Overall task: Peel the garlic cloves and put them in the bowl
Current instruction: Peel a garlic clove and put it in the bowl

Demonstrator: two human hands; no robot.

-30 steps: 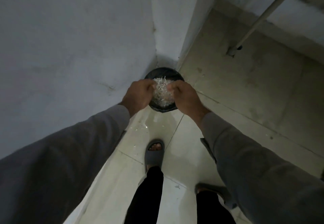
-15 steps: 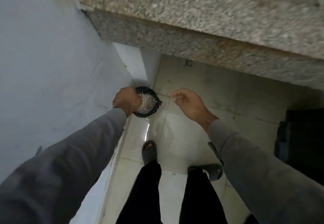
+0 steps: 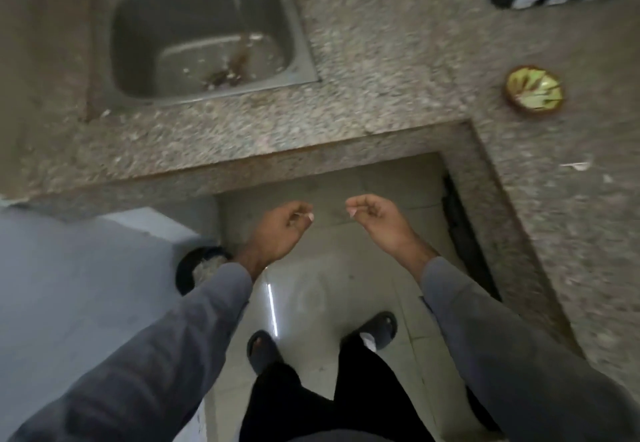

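My left hand and my right hand hang side by side over the floor, just below the counter edge. Their fingers are loosely curled and I see nothing held in either. A dark round bin with pale garlic skins in it stands on the floor at the left, partly hidden behind my left forearm. A small brown bowl with yellow-green contents sits on the speckled stone counter at the right. No garlic clove shows clearly.
A steel sink with scraps near its drain is set into the counter at the upper left. The counter wraps round to the right side. A pale wall block stands at the left. My sandalled feet rest on the tiled floor.
Both hands have come off the bin of skins and risen, now apart and holding nothing. The view has swung up from the floor corner to the counter, sink and bowl.
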